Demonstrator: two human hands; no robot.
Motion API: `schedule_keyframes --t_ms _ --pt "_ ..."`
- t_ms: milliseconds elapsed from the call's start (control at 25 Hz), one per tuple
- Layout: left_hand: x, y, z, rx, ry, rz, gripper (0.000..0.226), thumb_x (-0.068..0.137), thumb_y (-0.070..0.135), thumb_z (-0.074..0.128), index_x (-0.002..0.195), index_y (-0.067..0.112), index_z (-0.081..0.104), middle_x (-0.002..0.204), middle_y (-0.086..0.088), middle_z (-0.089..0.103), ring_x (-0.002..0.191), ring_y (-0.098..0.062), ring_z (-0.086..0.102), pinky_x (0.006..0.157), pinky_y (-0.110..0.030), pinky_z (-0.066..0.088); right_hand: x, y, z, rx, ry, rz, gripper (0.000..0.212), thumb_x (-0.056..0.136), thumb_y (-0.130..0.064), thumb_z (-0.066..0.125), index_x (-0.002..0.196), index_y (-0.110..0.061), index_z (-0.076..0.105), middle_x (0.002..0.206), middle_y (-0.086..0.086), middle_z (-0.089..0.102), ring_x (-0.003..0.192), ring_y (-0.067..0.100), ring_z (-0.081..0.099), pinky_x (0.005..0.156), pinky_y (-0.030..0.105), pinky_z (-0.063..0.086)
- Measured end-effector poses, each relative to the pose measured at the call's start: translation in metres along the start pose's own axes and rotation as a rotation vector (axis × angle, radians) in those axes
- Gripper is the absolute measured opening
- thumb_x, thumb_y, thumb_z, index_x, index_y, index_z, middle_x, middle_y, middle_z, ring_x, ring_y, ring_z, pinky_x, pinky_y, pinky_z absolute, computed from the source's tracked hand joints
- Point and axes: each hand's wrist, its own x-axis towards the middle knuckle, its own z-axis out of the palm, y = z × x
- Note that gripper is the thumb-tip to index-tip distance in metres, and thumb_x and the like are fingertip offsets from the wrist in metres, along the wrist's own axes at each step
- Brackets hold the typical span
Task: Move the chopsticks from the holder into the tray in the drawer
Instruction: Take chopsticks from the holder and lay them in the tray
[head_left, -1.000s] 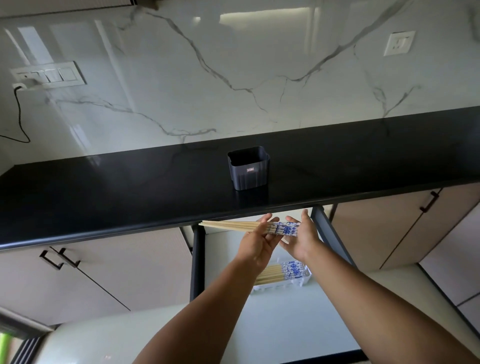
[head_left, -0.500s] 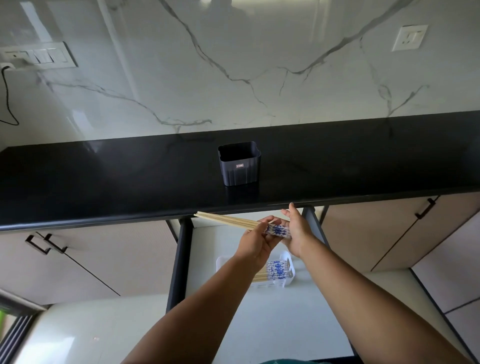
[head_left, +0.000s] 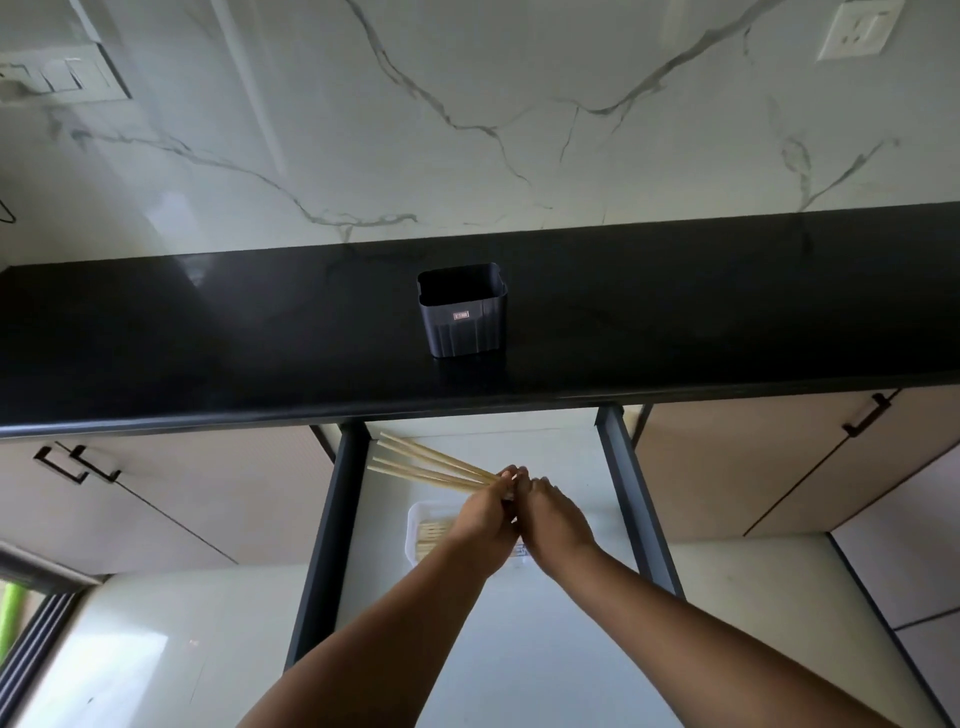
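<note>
Both forearms are reaching forward from the bottom edge and converging over the open drawer (head_left: 519, 649). The left hand (head_left: 485, 519) and right hand (head_left: 556, 517) are pressing side by side, backs turned up, their fingers (head_left: 511, 475) clenching around one end of a bundle of chopsticks (head_left: 426, 465). The pale sticks are fanning out to the upper left above the drawer, tips splaying slightly apart. Just under the hands, a white tray (head_left: 415, 525) is lying in the drawer, holding more chopsticks, partly hidden by the left wrist. Farther back, the dark holder (head_left: 462, 317) is standing upright on the black table (head_left: 208, 338), well apart from the hands.
</note>
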Motion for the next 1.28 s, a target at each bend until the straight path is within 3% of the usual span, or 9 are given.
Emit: schedule_keyframes --t_ms 120,240,360,560,760,880,1000,1120,1280 --pt "0.008 0.000 -0.020 -0.028 0.081 0.021 0.019 0.098 0.009 0.049 0.115 0.003 0.057 0.091 -0.015 0.060 0.081 -0.027 0.063 0.088 -0.042 0.050 -0.008 0.022 0.012 0.002 -0.061 -0.046 0.023 0.090 -0.011 0.049 0.113 -0.010 0.051 0.109 0.010 0.063 0.098 0.029 0.062 0.074 0.035 0.047" --pt "0.020 0.011 -0.049 -0.052 0.137 0.043 0.015 0.099 0.007 0.046 0.101 -0.001 0.059 0.093 -0.020 0.060 0.075 -0.035 0.070 0.080 -0.042 0.057 -0.004 0.041 0.029 -0.053 -0.161 -0.055 0.030 0.082 -0.009 0.058 0.110 -0.010 0.049 0.115 0.011 0.055 0.091 0.030 0.063 0.065 0.032 0.042" --pt "0.028 0.012 -0.063 -0.055 0.132 0.021 0.021 0.100 0.009 0.045 0.102 -0.005 0.060 0.097 -0.022 0.063 0.089 -0.032 0.066 0.076 -0.038 0.059 0.004 0.039 0.047 0.020 -0.145 -0.064 0.050 0.088 -0.003 0.048 0.137 -0.005 0.037 0.131 0.015 0.048 0.114 0.028 0.054 0.090 0.030 0.046" --pt "0.036 -0.011 -0.061 -0.008 0.032 -0.100 0.021 0.097 0.007 0.050 0.113 -0.001 0.062 0.104 -0.020 0.069 0.092 -0.027 0.068 0.079 -0.031 0.058 0.006 0.019 0.068 0.108 -0.102 -0.061 0.064 0.093 0.002 0.040 0.151 -0.001 0.013 0.156 0.020 0.023 0.145 0.033 0.023 0.119 0.041 0.020" --pt "0.045 -0.018 -0.065 0.005 0.065 -0.164 0.018 0.096 0.008 0.053 0.102 -0.004 0.065 0.095 -0.017 0.074 0.087 -0.023 0.071 0.072 -0.030 0.058 0.013 0.023 0.084 0.011 -0.120 -0.131 0.047 0.086 -0.002 0.045 0.133 -0.003 0.048 0.114 0.014 0.063 0.106 0.032 0.061 0.100 0.044 0.044" --pt "0.059 0.003 -0.089 -0.068 0.217 -0.116 0.010 0.095 0.004 0.053 0.091 0.000 0.062 0.084 -0.015 0.067 0.079 -0.022 0.066 0.059 -0.028 0.060 0.024 0.029 0.084 -0.141 -0.146 -0.099 0.026 0.069 0.008 0.057 0.091 -0.005 0.060 0.080 0.015 0.064 0.074 0.034 0.065 0.069 0.041 0.055" --pt "0.069 0.037 -0.124 -0.038 0.386 -0.024 0.013 0.094 0.003 0.052 0.105 0.002 0.059 0.079 -0.009 0.066 0.076 -0.017 0.062 0.049 -0.020 0.056 0.031 0.040 0.078 -0.248 -0.219 -0.059 0.030 0.072 0.006 0.057 0.100 -0.006 0.056 0.095 0.013 0.063 0.090 0.033 0.062 0.073 0.038 0.051" --pt "0.071 0.062 -0.149 0.089 0.560 0.118 0.021 0.096 0.001 0.049 0.111 -0.001 0.062 0.088 -0.011 0.067 0.078 -0.019 0.064 0.067 -0.024 0.057 0.037 0.048 0.081 -0.305 -0.243 -0.029 0.034 0.082 -0.005 0.058 0.116 -0.009 0.050 0.115 0.010 0.059 0.109 0.029 0.055 0.088 0.036 0.044" --pt "0.070 0.062 -0.162 0.750 0.715 0.177 0.041 0.094 0.026 0.057 0.131 0.010 0.053 0.132 -0.011 0.059 0.114 -0.026 0.057 0.097 -0.034 0.044 0.047 0.036 0.097 -0.317 -0.282 0.005 0.036 0.083 0.003 0.044 0.117 -0.007 0.052 0.117 0.013 0.059 0.113 0.031 0.053 0.094 0.036 0.041"
